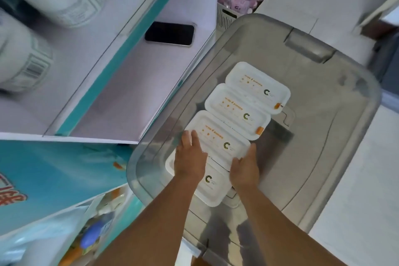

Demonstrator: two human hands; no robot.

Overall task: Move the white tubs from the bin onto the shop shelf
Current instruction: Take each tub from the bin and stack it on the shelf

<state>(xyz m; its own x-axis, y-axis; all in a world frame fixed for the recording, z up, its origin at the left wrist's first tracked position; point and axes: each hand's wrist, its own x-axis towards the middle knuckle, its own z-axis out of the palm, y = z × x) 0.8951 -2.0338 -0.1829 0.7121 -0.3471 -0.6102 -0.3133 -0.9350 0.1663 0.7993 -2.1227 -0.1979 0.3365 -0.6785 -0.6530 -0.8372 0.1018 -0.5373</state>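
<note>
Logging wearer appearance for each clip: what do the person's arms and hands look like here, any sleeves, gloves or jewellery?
Both arms are bare from the bottom edge of the picture to the fingers: no sleeve shows. The left hand and the right hand wear no gloves, and no ring, watch or bracelet is visible on fingers or wrists. No cables, straps or markings appear on either forearm.

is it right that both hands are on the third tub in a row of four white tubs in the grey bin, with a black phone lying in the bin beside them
Not quite. The black phone lies on the shop shelf, not in the grey bin. The rest holds: the head view shows the left hand and right hand at either end of the third tub, in a row of four white tubs.
</note>
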